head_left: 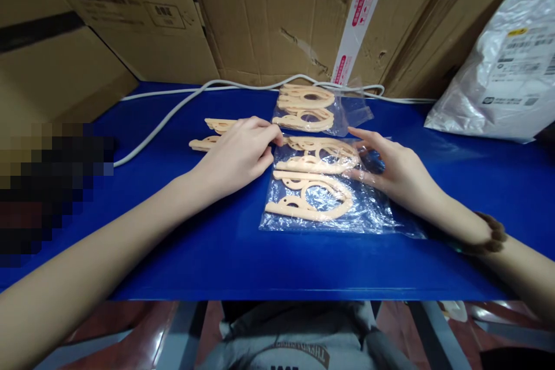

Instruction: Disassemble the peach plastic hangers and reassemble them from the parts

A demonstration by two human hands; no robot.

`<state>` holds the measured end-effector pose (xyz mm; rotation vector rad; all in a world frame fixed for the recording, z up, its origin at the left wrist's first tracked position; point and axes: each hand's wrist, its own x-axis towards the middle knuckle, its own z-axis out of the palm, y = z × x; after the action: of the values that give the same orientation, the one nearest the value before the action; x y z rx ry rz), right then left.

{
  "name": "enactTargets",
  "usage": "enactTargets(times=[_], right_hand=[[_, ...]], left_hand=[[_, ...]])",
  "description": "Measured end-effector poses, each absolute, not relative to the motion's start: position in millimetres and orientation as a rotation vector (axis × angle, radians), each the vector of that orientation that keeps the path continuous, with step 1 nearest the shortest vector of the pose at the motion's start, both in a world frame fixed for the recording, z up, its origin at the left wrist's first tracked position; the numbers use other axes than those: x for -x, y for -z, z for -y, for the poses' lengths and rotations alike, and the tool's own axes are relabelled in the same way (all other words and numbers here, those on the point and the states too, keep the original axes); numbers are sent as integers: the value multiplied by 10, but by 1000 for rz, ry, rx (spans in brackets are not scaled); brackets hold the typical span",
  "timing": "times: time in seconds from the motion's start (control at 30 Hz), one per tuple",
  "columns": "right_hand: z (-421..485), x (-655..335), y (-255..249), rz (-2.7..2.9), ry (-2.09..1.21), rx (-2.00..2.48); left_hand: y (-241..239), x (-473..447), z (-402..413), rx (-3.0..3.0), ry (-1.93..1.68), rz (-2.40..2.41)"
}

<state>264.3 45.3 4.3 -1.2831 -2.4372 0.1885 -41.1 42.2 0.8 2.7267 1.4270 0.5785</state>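
Note:
Beige folding hangers [318, 165] lie in a clear plastic bag [368, 208] on the blue table. My left hand [245, 150] is closed at the bag's left edge, fingertips curled by the end of the upper hanger. What they pinch, if anything, is hidden. Under and left of that hand, loose beige hangers [203, 143] stick out, partly covered. My right hand [392, 165] is open, thumb and fingers spread around the bag's right side and touching its film. Just behind lies a second clear bag [353, 111] with more stacked hangers [306, 107].
Cardboard boxes [277, 17] stand along the back of the blue table [208, 260]. A white cable [169, 118] runs in front of them. A silvery-white parcel [498, 81] with labels leans at the back right. Dark pixelated items [47, 196] occupy the left side.

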Motion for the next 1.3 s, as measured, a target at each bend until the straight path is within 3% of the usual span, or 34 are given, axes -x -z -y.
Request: enactTargets(times=[0.4,0.6,0.8,1.3], right_hand=[[-458,-2516,-19,2409,-103,1271],[-495,-2548,-10,2375,-406,1167],[-561,-2583,23,2289,-613,1110],[-460,-2551,18,2447,-273,1160]], left_hand=[[-125,396,-322,-2762,-503,-1445],[-228,403,-175,-2587,-312,-1638],[-181,482,-189,-2580,-378,-1586],[-141,529,-197,-2404,-464,-1522]])
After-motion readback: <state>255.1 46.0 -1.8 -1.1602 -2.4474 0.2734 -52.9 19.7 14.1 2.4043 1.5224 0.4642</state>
